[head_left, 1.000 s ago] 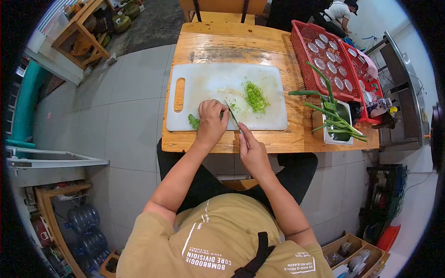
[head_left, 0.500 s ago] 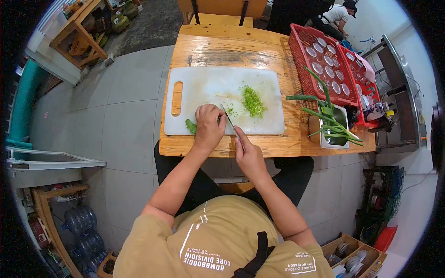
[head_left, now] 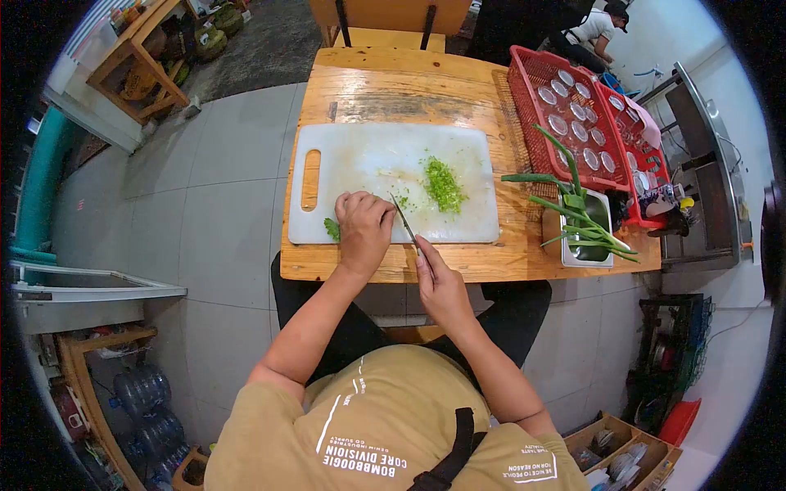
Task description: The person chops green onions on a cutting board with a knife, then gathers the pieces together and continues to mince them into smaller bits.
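Note:
A white cutting board [head_left: 393, 143] with a handle slot lies on the wooden table [head_left: 377, 82]. Curled over leafy greens [head_left: 332, 229] near the board's front edge, my left hand [head_left: 364, 227] presses them down; the leaves stick out on its left side. My right hand [head_left: 442, 278] is wrapped round the handle of a knife [head_left: 404, 218], whose blade points up and left, just right of my left fingers. A heap of chopped greens [head_left: 443, 185] rests on the right half of the board, with small bits beside the blade.
At the table's right stands a metal container [head_left: 575, 256] with spring onions [head_left: 573, 192] across it. Behind it are a red basket [head_left: 532, 110] of clear lidded cups and another red basket [head_left: 649, 219]. A person [head_left: 602, 37] crouches at the back right.
My left hand has shifted slightly left, leaving a wider gap to the knife. The knife shows more of its blade, and my right hand sits slightly lower. The view has tilted a little.

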The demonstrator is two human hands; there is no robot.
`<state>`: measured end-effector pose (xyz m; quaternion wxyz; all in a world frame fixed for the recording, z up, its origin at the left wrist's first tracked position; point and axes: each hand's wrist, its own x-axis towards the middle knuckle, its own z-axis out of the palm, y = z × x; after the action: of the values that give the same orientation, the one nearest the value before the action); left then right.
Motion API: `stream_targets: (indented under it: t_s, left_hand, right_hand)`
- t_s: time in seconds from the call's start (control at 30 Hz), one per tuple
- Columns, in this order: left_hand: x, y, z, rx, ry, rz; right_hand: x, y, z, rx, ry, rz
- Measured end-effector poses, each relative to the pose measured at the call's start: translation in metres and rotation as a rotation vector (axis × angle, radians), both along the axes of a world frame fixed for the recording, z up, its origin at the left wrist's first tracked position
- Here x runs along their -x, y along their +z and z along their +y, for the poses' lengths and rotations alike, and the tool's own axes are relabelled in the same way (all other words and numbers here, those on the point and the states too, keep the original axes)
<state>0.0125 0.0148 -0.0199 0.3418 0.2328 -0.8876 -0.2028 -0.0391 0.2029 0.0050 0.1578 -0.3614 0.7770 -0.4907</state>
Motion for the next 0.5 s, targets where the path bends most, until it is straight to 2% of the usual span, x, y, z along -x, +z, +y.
stream_targets:
  t_s: [0.23,0.3,0.5]
  left_hand:
    - [0.000,0.004,-0.001,0.019,-0.021,-0.008]
    - [0.000,0.005,-0.002,0.026,-0.030,-0.012]
    - [-0.001,0.007,0.000,-0.007,-0.003,-0.029]
  right_hand:
    - [0.005,0.015,-0.004,-0.187,0.018,-0.106]
    - [0.007,0.009,-0.009,-0.202,0.013,0.069]
    - [0.008,0.007,-0.019,-0.185,-0.002,0.110]
